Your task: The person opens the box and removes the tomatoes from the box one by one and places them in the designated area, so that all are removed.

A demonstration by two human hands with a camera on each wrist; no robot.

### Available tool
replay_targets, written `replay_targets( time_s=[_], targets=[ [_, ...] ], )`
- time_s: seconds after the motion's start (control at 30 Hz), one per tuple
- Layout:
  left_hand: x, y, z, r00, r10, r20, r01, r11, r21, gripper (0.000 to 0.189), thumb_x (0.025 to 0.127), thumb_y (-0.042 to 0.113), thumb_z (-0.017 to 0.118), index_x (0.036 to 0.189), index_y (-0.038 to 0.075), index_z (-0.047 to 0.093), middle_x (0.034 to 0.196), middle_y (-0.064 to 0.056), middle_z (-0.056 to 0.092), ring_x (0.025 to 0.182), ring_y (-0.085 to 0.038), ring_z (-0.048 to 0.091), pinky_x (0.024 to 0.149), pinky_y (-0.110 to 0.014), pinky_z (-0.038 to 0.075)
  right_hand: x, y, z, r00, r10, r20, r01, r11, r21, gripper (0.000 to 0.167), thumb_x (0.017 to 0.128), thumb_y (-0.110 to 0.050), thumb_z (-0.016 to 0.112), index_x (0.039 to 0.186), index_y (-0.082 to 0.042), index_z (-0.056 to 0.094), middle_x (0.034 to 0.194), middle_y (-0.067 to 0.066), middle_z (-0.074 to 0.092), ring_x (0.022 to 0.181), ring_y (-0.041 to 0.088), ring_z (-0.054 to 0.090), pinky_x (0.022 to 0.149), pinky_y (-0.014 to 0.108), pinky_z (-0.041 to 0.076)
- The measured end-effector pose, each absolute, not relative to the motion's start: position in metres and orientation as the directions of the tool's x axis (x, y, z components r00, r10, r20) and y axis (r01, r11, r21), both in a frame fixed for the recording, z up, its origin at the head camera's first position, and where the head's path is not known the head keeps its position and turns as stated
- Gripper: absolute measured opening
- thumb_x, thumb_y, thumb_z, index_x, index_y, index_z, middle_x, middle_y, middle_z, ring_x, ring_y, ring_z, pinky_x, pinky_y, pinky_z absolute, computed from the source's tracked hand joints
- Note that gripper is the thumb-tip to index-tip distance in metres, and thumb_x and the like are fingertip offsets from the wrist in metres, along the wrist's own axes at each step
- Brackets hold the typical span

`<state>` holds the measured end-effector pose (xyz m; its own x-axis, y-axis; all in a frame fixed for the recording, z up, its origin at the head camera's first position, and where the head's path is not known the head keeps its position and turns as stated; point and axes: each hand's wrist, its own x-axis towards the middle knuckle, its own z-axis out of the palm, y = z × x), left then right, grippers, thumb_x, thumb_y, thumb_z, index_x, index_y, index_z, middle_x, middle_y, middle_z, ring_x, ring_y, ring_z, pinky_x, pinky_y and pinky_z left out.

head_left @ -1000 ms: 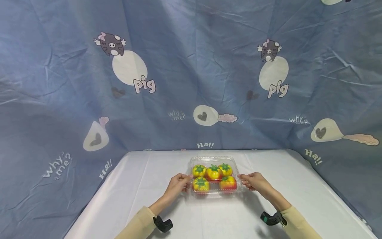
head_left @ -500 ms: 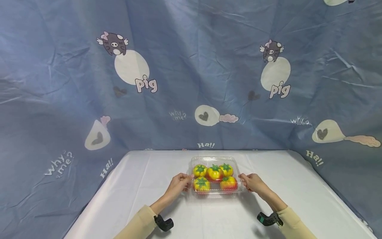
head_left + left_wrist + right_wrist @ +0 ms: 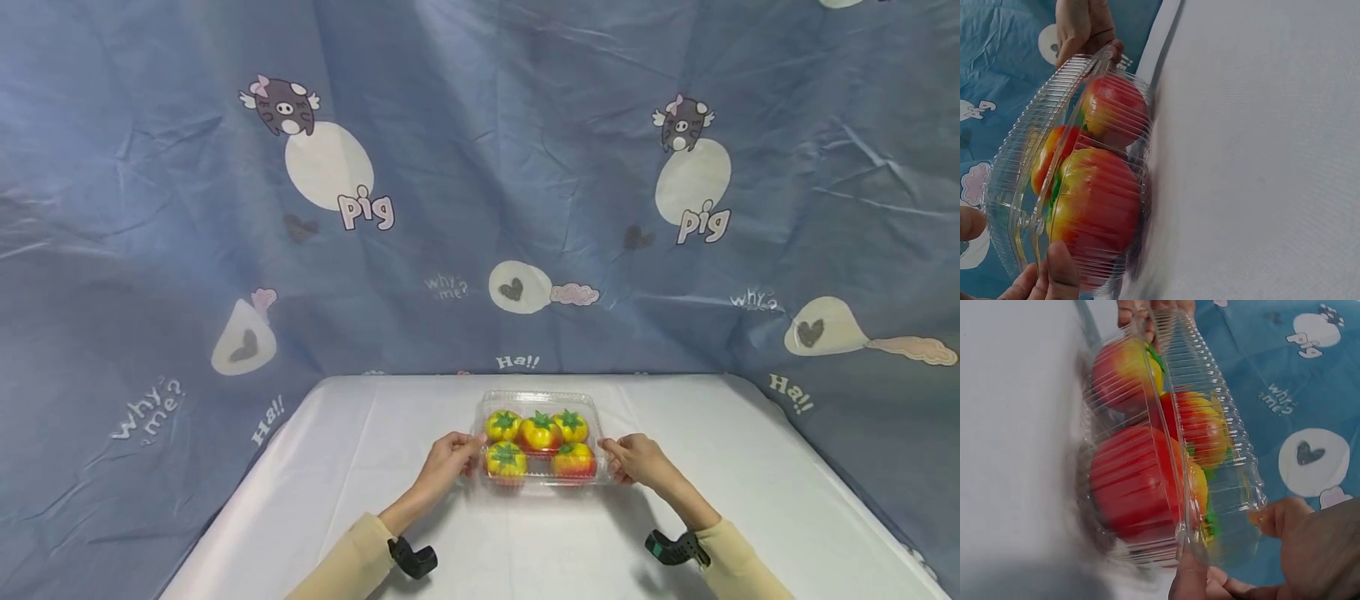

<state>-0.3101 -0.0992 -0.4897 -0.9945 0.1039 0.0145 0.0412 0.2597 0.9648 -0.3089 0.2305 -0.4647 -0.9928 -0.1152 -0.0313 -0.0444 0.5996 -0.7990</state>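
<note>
A clear plastic clamshell box (image 3: 537, 397) sits on the white table, with several red and yellow fruits (image 3: 539, 432) inside. Each fruit is topped with green leaves, much like a tomato or persimmon. My left hand (image 3: 446, 465) pinches the box's left edge in the head view. At the opposite edge, my right hand (image 3: 642, 463) grips the rim between thumb and fingers. Both wrist views show the ribbed lid lying over the fruits, its edge close along the base's rim. In the left wrist view, the fingertips (image 3: 1062, 265) press at the rim beside a large fruit (image 3: 1100, 200).
White cloth covers the table (image 3: 420, 400) around the box. Behind it hangs a blue curtain (image 3: 450, 200) printed with pigs and words. Black bands with small devices are worn on both wrists, the left device (image 3: 412, 558) and the right device (image 3: 672, 547).
My right wrist and forearm have shifted slightly left, toward the box. The box and my left hand stay nearly where they were.
</note>
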Motion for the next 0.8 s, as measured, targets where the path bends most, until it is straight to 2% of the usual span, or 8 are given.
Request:
replay_targets(
  time_s=[0.13,0.3,0.4,0.57,0.8],
  targets=[
    [-0.3103,-0.0997,-0.4888,-0.995,0.1,0.026,0.052,0.265,0.963,0.048,0.093,0.045,0.057,0.106,-0.001,0.058,0.085,-0.009,0.064,0.07,-0.018,0.058,0.068,-0.036,0.05,-0.3088,0.229,-0.461,-0.992,-0.122,0.029,-0.104,0.67,-0.735,0.044,0.098,-0.028,0.053,0.061,-0.005,0.056,0.051,0.0,0.054,0.047,0.011,0.05,0.048,0.025,0.044],
    [-0.3094,-0.0989,-0.4912,-0.995,0.094,0.027,0.05,0.252,0.966,0.047,0.094,0.043,0.057,0.105,-0.002,0.057,0.086,-0.015,0.064,0.072,-0.025,0.061,0.066,-0.036,0.049,-0.3089,0.2264,-0.4616,-0.994,-0.105,0.042,-0.105,0.724,-0.682,0.045,0.098,-0.029,0.052,0.06,-0.006,0.056,0.05,-0.002,0.052,0.05,0.012,0.048,0.055,0.026,0.039],
    [-0.3084,-0.0973,-0.4918,-0.995,0.095,0.024,0.049,0.268,0.962,0.048,0.092,0.044,0.058,0.104,-0.003,0.059,0.087,-0.015,0.064,0.073,-0.024,0.061,0.067,-0.036,0.051,-0.3106,0.2257,-0.4623,-0.996,-0.087,0.024,-0.079,0.699,-0.71,0.042,0.1,-0.028,0.049,0.067,-0.003,0.056,0.05,-0.002,0.052,0.048,0.012,0.047,0.053,0.026,0.04],
    [-0.3073,-0.0951,-0.4897,-0.995,0.104,0.008,0.037,0.282,0.959,0.047,0.091,0.044,0.06,0.101,-0.002,0.061,0.086,-0.012,0.065,0.074,-0.022,0.062,0.069,-0.038,0.054,-0.3131,0.2259,-0.4636,-0.998,-0.056,-0.023,-0.017,0.633,-0.774,0.04,0.101,-0.031,0.045,0.086,0.005,0.056,0.049,0.0,0.053,0.042,0.01,0.043,0.045,0.025,0.037],
    [-0.3085,-0.0996,-0.4846,-0.996,0.082,-0.024,0.002,0.305,0.952,0.05,0.091,0.046,0.058,0.104,-0.002,0.06,0.1,-0.019,0.063,0.085,-0.027,0.06,0.068,-0.037,0.053,-0.3116,0.2266,-0.466,-0.998,-0.013,-0.062,0.045,0.556,-0.83,0.05,0.097,-0.045,0.049,0.092,0.003,0.059,0.053,0.002,0.059,0.043,0.012,0.047,0.045,0.026,0.041]
  ],
)
